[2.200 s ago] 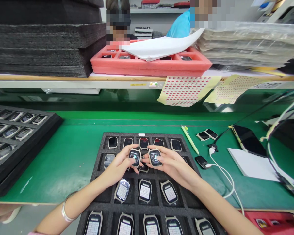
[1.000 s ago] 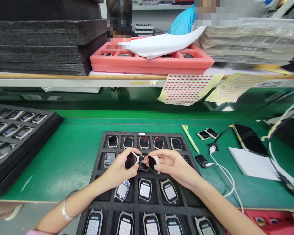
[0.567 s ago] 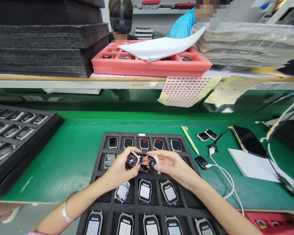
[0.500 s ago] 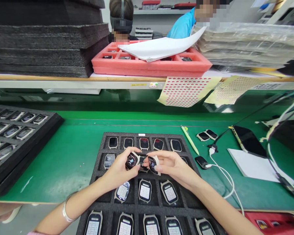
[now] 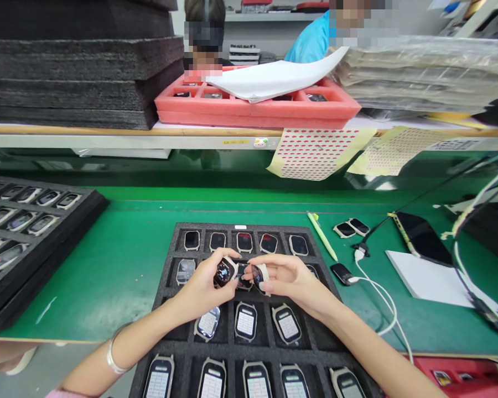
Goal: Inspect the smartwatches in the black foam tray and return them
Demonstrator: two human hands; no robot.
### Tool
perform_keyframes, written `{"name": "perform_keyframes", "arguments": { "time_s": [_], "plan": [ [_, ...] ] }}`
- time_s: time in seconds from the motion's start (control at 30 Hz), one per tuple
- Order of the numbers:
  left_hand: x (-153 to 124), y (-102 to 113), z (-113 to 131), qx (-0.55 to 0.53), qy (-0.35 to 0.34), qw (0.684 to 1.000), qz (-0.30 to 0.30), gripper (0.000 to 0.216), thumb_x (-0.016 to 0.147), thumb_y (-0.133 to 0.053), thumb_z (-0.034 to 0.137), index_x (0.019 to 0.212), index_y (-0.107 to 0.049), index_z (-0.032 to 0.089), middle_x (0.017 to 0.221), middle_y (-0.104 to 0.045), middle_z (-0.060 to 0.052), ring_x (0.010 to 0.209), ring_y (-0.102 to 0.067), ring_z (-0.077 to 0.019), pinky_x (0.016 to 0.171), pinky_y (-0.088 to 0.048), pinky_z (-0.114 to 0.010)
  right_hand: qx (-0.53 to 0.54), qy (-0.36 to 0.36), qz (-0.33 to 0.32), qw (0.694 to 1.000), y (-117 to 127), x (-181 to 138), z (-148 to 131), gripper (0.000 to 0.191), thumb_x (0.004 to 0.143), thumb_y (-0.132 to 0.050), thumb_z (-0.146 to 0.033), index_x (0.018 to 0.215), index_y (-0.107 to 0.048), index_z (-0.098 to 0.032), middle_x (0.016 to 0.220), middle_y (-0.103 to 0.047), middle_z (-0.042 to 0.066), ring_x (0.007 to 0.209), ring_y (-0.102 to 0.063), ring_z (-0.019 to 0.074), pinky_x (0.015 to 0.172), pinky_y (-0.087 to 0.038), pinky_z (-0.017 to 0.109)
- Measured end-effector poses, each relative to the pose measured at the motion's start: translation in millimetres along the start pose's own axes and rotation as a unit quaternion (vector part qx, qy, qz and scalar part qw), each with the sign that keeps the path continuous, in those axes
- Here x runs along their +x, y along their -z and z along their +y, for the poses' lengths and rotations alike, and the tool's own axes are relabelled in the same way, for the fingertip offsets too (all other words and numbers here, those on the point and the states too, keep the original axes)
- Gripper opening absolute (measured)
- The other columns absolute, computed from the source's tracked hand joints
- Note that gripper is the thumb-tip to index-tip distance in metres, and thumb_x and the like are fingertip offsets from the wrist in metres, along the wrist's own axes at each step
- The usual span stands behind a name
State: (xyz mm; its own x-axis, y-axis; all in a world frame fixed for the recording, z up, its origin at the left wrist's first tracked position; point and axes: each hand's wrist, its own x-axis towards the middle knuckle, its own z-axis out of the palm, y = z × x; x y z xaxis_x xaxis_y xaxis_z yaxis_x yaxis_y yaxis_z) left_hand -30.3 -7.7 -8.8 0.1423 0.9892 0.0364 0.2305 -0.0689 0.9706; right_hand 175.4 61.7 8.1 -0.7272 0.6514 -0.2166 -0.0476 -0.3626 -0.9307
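My left hand (image 5: 209,279) is closed on a smartwatch case (image 5: 225,272) whose dark screen is lit with a watch face. A second smartwatch case (image 5: 259,276), tilted on its side, sits between the fingers of my right hand (image 5: 292,279). Neither watch has a strap. Both hands hover over the second row of a black foam tray (image 5: 228,228). Watch cases lie in its pockets; in the lower rows, one watch (image 5: 246,321) and several others show a white list on the screen. Another watch lies in the pocket behind my fingertips, partly hidden.
To the left stands another black foam tray (image 5: 87,207) of watches. At right lie a green pen (image 5: 321,236), two small watches (image 5: 352,227), a cabled black device (image 5: 342,273), a phone (image 5: 423,239) and white paper (image 5: 423,282). A shelf above holds a pink foam tray (image 5: 257,117).
The watch in my right hand has turned slightly. Both hands stay in nearly the same place with the same watches.
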Motion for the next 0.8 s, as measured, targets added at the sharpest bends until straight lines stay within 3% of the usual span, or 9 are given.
{"name": "perform_keyframes", "arguments": {
  "time_s": [0.2,0.5,0.8],
  "plan": [
    [0.4,3.1,6.4,0.015,-0.002,1.000,-0.008,0.033,0.075,-0.051,0.007,0.105,-0.050,0.019,0.079,-0.053,0.002,0.070,-0.047,-0.0130,0.066,-0.038,-0.023,-0.018,-0.003,0.016,1.000,0.2,-1.0,0.0,0.037,0.068,-0.079,-0.021,0.103,-0.068,-0.017,0.100,-0.071,0.011,0.098,-0.066,0.0259,0.084,-0.052,0.038],
    [-0.7,1.2,1.2,0.006,-0.004,1.000,-0.007,0.038,0.077,-0.053,0.010,0.113,-0.047,0.021,0.082,-0.051,0.002,0.069,-0.047,-0.0133,0.062,-0.038,-0.022,-0.013,-0.001,0.010,1.000,-0.8,-1.3,-0.3,0.039,0.068,-0.080,-0.020,0.105,-0.067,-0.018,0.102,-0.070,0.010,0.102,-0.064,0.0252,0.090,-0.050,0.040],
    [1.3,3.4,5.6,0.021,0.004,1.000,-0.011,0.034,0.074,-0.052,0.007,0.105,-0.048,0.020,0.078,-0.052,0.003,0.069,-0.047,-0.0126,0.066,-0.037,-0.023,-0.025,0.002,0.011,1.000,2.3,0.1,2.6,0.037,0.069,-0.079,-0.018,0.104,-0.067,-0.018,0.102,-0.070,0.010,0.100,-0.064,0.0228,0.086,-0.050,0.034]
  ]
}}
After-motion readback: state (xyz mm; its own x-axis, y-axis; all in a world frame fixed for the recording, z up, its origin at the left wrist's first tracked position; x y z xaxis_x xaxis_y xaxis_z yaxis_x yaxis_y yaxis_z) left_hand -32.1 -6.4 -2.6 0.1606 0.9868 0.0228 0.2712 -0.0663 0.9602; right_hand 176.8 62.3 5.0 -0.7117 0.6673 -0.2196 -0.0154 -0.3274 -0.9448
